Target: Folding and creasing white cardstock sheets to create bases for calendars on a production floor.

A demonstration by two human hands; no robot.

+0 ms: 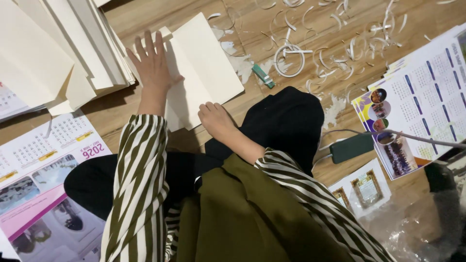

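Olive-green cloth [252,218] closest to lens, draped over lap; striped sleeves [141,194] olive and white either side, black trousers [286,121] beneath, seated cross-legged on wooden floor [272,29].

Left hand [153,63]: flat, fingers spread wide, palm pressed down on cream folded sheet [204,68]. Grips nothing, just pins left part of sheet to floor.

Right hand [216,119]: loosely curled, knuckles up, resting on lower edge of same cream sheet near right knee. Cannot tell whether fingertips pinch the paper edge; tips hidden under hand.

Cream sheet: lies on floor straight ahead of knees, angled, upper-right flap raised slightly over lower layer, crease running between the two hands.

Surroundings:
- Stack of cream sheets [63,48], fanned, upper left, just beside left hand.
- Printed calendar pages [39,189], pink and white with photos, lower left, partly under left knee.
- More calendar pages [427,97], colourful, right side.
- Small green-teal object [262,75] on floor just right of cream sheet; kind unclear.
- White curled paper trimmings [320,43] scattered over floor, upper centre and right; one forms a ring.
- Dark green rectangular adapter [352,147] with grey cable [427,139] right of knee.
- Small framed-print cards [366,187] lower right, next to clear plastic wrap [417,228].
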